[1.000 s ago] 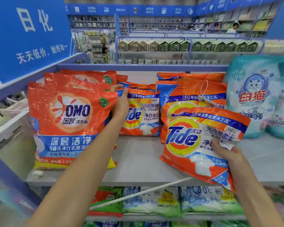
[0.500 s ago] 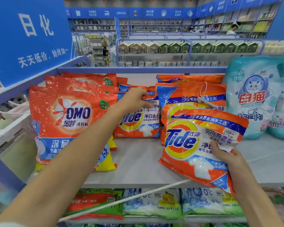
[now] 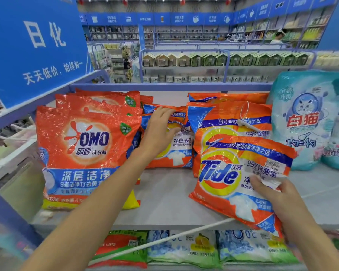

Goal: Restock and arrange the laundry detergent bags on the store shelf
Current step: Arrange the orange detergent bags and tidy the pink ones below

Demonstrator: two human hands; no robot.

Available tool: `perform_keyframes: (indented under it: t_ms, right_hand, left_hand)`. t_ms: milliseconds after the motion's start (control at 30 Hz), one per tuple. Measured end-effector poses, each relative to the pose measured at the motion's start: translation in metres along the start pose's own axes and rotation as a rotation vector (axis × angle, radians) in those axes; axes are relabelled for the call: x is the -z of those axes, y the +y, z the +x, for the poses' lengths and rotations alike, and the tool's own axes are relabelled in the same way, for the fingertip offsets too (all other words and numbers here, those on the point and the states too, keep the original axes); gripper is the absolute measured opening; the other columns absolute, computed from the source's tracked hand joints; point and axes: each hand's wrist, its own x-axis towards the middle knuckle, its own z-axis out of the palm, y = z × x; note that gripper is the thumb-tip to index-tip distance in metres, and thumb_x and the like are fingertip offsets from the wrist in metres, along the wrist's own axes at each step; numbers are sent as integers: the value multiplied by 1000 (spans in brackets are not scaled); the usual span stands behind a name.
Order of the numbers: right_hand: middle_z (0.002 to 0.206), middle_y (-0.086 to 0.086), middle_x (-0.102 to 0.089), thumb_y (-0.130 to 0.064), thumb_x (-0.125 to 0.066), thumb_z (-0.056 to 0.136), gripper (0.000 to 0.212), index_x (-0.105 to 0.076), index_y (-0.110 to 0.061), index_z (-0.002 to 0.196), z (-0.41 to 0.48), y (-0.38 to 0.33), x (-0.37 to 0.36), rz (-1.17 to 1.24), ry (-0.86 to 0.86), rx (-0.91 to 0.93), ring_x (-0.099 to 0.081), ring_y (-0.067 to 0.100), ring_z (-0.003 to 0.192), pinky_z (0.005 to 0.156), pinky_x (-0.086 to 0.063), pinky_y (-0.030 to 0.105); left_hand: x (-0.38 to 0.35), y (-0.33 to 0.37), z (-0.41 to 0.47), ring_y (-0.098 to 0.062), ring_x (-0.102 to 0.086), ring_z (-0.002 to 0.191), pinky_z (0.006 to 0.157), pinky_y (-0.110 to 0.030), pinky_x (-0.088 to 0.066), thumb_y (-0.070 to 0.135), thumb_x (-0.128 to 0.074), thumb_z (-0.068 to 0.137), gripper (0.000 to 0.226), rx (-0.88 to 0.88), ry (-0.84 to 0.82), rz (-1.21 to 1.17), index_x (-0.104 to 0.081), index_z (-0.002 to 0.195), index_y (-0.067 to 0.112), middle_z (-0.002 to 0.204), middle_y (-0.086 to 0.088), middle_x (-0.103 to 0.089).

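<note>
Glistening orange Tide bag (image 3: pixel 219 177), blue lettering, yellow rings.

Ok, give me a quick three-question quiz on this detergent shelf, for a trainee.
1. True or false: the right-hand grip holds the front Tide bag.
2. The left-hand grip touches: A a bottle, B the small Tide bag further back, C a cardboard box.
3. Which brand's bags stand at the left end of the shelf?
Key: 1 true; 2 B; 3 OMO bags.
</note>
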Motion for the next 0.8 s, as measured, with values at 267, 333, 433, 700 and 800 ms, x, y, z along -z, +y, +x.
perform_keyframes:
  t_ms: [267,333,433,700,800]
  right_hand:
    - [102,22,-77,-19,-88,60,55,-69,-9,110,20,-7,-27,233,-169,10,-77,39,81,64,-65,48]
    - [99,20,-78,-23,-96,51,71,-66,-6,113,30,-7,-47,249,-198,-4,-75,43,87,66,-64,48]
    - [95,22,-76,-3,-77,66,60,-58,2,122,49,-4,-76,247,-200,-25,-76,38,80,67,-64,47]
    - [83,-6,-79,-27,-74,94,8,-69,-21,93,71,-20,-133,30,-182,134,-76,10,78,69,-63,30]
    - [80,-3,-75,-40,-67,98,22,-68,-22,84,98,-27,-163,0,-125,53,-75,14,76,74,-62,34]
  left_hand:
    - [22,42,-93,-4,-62,117,97,-23,-49,68,-60,85,70,464,-231,-711,-61,137,21,133,11,-66]
    - [26,44,-97,-16,-72,101,89,-32,-53,64,-56,86,51,645,-230,-981,-76,109,22,109,3,-77]
    - [30,41,-103,-29,-75,98,96,-47,-55,50,-68,85,36,761,-179,-1218,-77,103,19,104,-7,-79]
    - [42,34,-110,-24,-77,89,81,-40,-63,18,-77,89,18,777,140,-985,-71,106,21,100,-4,-80]
    - [31,25,-86,-21,-75,93,87,-42,-61,22,-73,94,11,761,366,-804,-73,105,21,99,1,-79]
